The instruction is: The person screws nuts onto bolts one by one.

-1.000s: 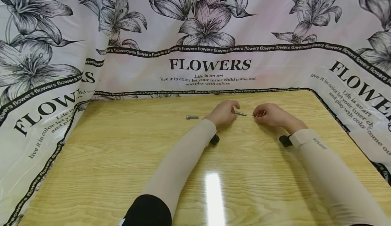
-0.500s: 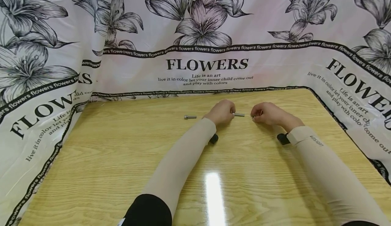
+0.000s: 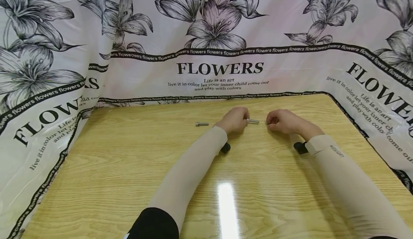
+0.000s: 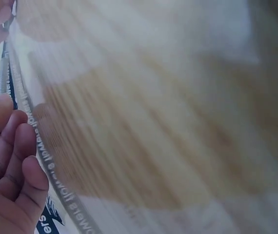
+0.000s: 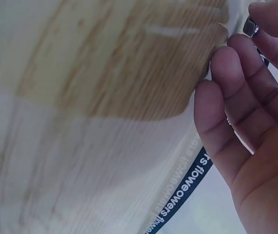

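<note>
Near the far side of the table, my left hand (image 3: 235, 120) pinches a silver bolt (image 3: 254, 121) between thumb and finger, its shank pointing right. In the left wrist view the threaded shank of the bolt (image 4: 3, 75) stands out past the fingertips. Facing it across a small gap, my right hand (image 3: 285, 121) pinches a small metal nut (image 5: 250, 28) between thumb and index finger, while the other fingers curl loosely. A second bolt (image 3: 202, 124), with a cylindrical head, lies on the table left of my left hand, its head to the left.
The wood-grain table (image 3: 129, 167) reflects a bright strip of light (image 3: 227, 210) near its front. A white flower-printed curtain (image 3: 142, 77) borders the back and both sides. Dark wrist cameras sit under both cuffs.
The bolt in my left hand has swung from a downward slant to nearly level. My right fingers have closed further over the nut, which shows less in the head view. The loose bolt stays put.
</note>
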Available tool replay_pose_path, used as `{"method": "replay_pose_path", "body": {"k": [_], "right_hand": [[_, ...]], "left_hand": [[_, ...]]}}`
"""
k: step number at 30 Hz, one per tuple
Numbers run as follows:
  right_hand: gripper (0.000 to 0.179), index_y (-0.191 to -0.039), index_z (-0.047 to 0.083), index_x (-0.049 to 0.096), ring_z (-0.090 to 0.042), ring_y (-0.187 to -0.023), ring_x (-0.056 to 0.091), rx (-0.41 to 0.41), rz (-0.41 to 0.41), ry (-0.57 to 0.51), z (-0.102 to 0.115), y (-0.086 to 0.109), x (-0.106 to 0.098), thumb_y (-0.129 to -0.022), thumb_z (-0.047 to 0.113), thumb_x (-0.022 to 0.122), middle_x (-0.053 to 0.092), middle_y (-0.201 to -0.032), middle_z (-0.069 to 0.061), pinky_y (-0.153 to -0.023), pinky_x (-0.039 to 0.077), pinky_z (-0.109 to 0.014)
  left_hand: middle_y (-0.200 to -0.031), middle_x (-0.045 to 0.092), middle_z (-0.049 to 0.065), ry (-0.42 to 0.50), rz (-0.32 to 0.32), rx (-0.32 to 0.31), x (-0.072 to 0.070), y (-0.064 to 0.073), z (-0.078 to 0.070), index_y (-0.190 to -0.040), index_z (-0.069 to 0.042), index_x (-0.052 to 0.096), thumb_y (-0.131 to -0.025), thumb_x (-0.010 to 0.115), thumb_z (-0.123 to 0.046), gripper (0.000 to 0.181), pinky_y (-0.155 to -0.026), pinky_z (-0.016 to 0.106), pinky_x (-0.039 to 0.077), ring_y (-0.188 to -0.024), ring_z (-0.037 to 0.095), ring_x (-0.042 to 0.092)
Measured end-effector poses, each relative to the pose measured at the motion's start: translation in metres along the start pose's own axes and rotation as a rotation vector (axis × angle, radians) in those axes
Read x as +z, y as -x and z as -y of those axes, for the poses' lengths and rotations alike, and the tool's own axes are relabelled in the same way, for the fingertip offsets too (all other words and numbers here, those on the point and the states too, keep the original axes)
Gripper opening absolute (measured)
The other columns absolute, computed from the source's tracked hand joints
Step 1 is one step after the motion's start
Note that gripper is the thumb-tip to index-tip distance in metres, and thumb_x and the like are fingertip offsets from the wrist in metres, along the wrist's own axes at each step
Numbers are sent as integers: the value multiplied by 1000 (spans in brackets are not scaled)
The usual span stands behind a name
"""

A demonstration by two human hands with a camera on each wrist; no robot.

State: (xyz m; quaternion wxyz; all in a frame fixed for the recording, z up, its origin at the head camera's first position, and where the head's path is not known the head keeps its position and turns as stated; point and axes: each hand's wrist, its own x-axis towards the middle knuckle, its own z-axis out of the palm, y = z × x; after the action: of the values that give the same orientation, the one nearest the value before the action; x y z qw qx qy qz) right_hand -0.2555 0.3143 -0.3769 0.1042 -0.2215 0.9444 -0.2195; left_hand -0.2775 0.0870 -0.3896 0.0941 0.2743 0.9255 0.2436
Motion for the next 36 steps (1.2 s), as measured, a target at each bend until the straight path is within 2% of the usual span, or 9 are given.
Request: {"method": "replay_pose_path", "body": {"k": [8,13,18,29,36], "right_hand": [[10,-96,7,65,-19,-80,56,3,-31,-17,4,2,0,-87,5,64,63,-87,-4,-73,46,-38],[13,-96,6,63,-20,-78,53,-22,-65,-37,10,2,2,-83,3,64,60,-85,-4,-71,45,-36],[12,-95,6,63,-20,-75,53,-46,-109,-50,18,2,4,-84,2,63,59,-82,-4,-68,45,-34],[10,-95,6,64,-18,-73,52,-115,-232,-64,27,5,12,-85,5,63,61,-82,-2,-64,45,-33],[10,-94,6,64,-18,-72,53,-127,-270,-84,36,11,18,-84,6,63,61,-82,-2,-62,46,-32]], "left_hand": [[-92,58,-4,49,-54,34,-6,9,-2,-101,-15,61,-96,58,-16,6,-72,24,46,-82,11,53],[-90,57,-3,92,-88,65,-8,14,0,-99,-15,58,-95,57,-12,5,-70,23,44,-79,12,50],[-92,59,-4,138,-132,103,-10,21,3,-100,-14,59,-94,58,-10,6,-72,22,45,-82,10,53],[-92,59,-5,238,-160,109,-15,43,9,-98,-15,59,-94,59,-10,7,-72,22,46,-83,9,55],[-88,58,-5,245,-171,141,-15,56,8,-96,-15,57,-94,60,-11,5,-68,21,45,-79,10,53]]}}
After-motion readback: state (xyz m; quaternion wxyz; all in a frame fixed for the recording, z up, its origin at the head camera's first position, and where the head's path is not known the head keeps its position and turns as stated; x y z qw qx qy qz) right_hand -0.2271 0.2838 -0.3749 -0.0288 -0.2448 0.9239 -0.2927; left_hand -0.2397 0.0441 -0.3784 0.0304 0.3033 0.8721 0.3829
